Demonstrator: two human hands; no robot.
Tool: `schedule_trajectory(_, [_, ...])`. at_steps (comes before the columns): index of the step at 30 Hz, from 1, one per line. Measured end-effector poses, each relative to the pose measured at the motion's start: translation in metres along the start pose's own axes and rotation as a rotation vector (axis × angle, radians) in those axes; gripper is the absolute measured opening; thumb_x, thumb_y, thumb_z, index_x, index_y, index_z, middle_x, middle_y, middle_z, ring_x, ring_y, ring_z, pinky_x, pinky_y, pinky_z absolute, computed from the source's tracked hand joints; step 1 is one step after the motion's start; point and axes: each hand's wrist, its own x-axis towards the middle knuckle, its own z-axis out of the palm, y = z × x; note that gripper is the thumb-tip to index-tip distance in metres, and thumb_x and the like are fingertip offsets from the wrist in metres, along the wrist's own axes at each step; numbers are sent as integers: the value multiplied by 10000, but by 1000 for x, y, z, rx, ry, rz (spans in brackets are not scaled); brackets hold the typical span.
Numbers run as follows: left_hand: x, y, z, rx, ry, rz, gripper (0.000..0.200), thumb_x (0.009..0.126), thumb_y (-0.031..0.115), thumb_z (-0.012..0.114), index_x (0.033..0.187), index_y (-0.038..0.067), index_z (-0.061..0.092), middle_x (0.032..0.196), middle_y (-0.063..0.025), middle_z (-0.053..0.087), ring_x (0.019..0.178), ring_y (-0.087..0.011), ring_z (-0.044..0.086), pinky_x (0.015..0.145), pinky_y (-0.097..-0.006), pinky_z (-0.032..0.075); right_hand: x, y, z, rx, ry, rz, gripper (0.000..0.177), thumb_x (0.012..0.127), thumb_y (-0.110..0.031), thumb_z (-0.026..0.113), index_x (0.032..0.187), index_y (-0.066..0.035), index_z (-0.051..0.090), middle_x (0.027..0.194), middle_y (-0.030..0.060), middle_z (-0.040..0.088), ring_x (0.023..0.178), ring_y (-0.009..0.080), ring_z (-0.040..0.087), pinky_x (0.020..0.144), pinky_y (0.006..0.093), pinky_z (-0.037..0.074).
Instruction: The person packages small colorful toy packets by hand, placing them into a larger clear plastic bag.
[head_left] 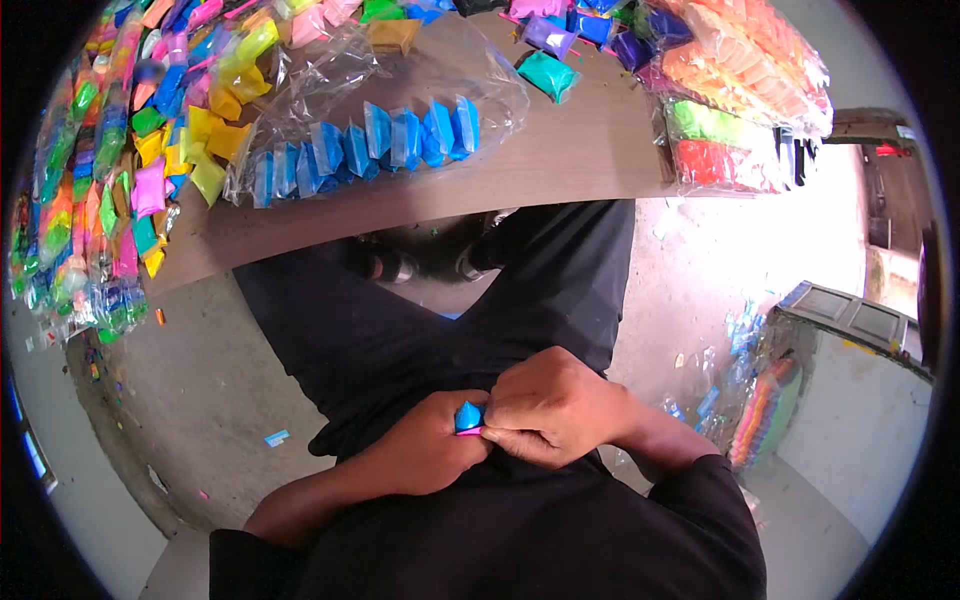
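Note:
Close to my lap, both of my hands meet over the black clothing. My left hand (440, 445) is closed around a small blue packet (468, 414), of which only a pointed, cone-like tip shows. Beside that tip lies a thin pink strip (469, 432), its right end at the fingertips of my right hand (550, 410). The right fingers are curled into a pinch there, seemingly on the pink strip. The rest of both small things is hidden by the fingers.
On the table (590, 150) ahead, a row of blue packets (405, 138) lies on a clear plastic bag (500, 80). Many colourful packets (150, 185) are heaped at left. Bagged orange, green and red packets (725, 130) stack at right. A green packet (549, 75) sits between.

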Motion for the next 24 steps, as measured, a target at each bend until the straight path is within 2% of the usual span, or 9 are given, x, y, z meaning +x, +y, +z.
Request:
schedule_trajectory(5, [-5,4,-5,83,-25,-37,139,798,22,590,935,3,608,699,-32,544,652,-113,493,615,-332,422,4,0,1,-6,100,7,146,905,-132,677,822,-48,591,689,118,538,631,337,584,562,459,455])
schedule_trajectory(10, [-4,0,-2,32,-61,-38,120,799,20,586,917,2,597,689,-36,532,646,-111,485,605,-339,419,2,-1,-4,-4,-30,-9,146,908,-126,671,822,-44,587,688,119,527,636,342,582,564,457,453])
schedule_trajectory(14, [-3,-1,-1,21,-59,-42,118,795,20,583,911,0,591,687,-48,531,645,-117,484,607,-340,421,0,0,-3,47,-45,-13,133,908,-119,667,831,-41,592,696,121,536,639,346,582,567,455,456])
schedule_trajectory(20, [-6,0,-3,97,-53,-5,134,802,22,584,932,-3,599,703,-49,550,663,-118,496,623,-340,431,6,-1,-1,33,57,9,151,902,-106,666,804,-41,571,703,126,557,637,347,589,564,456,460])
schedule_trajectory(24, [-5,2,0,13,-39,-29,165,810,19,582,972,4,613,727,-44,568,676,-117,510,634,-334,442,1,-2,-1,55,-30,-8,124,902,-117,673,834,-43,601,699,123,561,639,343,598,563,455,464])
